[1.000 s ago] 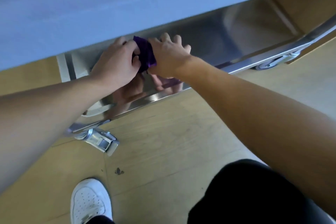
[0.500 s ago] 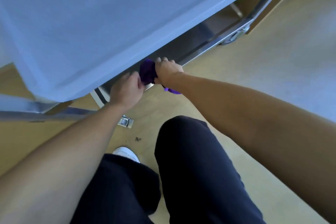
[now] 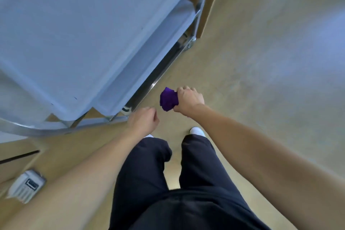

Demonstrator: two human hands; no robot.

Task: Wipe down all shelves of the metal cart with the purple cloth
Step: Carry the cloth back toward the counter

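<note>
The metal cart (image 3: pixel 78 30) fills the upper left, seen from above, its flat top shelf reflecting pale blue. A lower shelf edge (image 3: pixel 160 69) shows dark along its right side. My right hand (image 3: pixel 189 99) is shut on the bunched purple cloth (image 3: pixel 168 100), held in the air to the right of the cart and clear of it. My left hand (image 3: pixel 143 120) is loosely curled with nothing in it, just off the cart's near corner.
The cart's curved handle bar (image 3: pixel 37 130) runs along the near left. A caster (image 3: pixel 190 42) shows at the far corner. A grey and white device (image 3: pixel 26 186) lies on the wooden floor at lower left. My legs and white shoes stand below my hands.
I have risen from a crouch at the bottom shelf. Both hands pulled back from the cart; the left hand let go of the cloth, and the right hand alone holds it.
</note>
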